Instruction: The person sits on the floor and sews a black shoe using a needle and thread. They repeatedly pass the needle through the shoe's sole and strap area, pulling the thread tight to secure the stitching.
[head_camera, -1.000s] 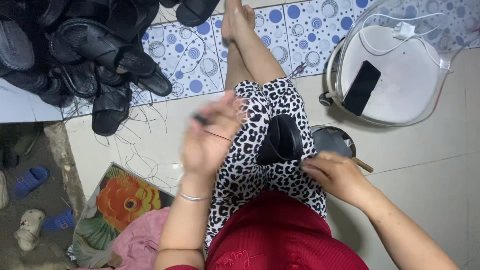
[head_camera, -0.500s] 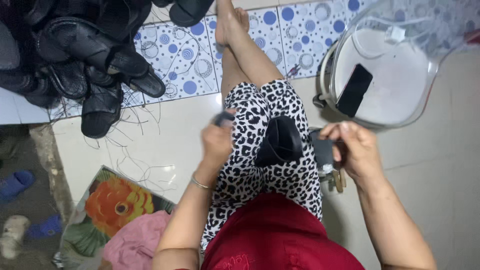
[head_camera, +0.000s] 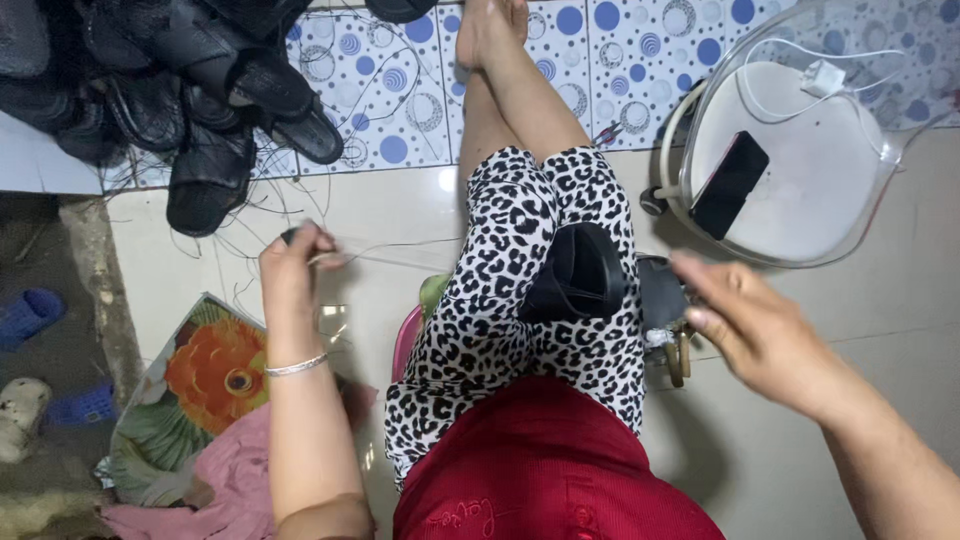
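Note:
A black sandal (head_camera: 578, 275) rests on my lap, on the leopard-print trousers (head_camera: 500, 310). My left hand (head_camera: 292, 265) is out to the left of my knee, closed on a small dark tool and a thin thread (head_camera: 400, 262) that runs back toward my lap. To the right of my lap, my right hand (head_camera: 760, 330) hovers with its fingers stretched out toward the sandal and nothing visible in it; it is motion-blurred. It hangs just right of a dark container (head_camera: 662, 295) on the floor.
A heap of black sandals (head_camera: 190, 90) lies at the upper left. A clear plastic chair (head_camera: 900, 215) at the right holds a dark phone (head_camera: 728, 185) and a white charger (head_camera: 826, 76). A flower-print mat (head_camera: 190, 390) and pink cloth (head_camera: 225, 485) lie at the lower left.
My left hand has swung out to the left, away from my lap, drawing the thread with it. My right hand has left the dark container and moved right, fingers now spread.

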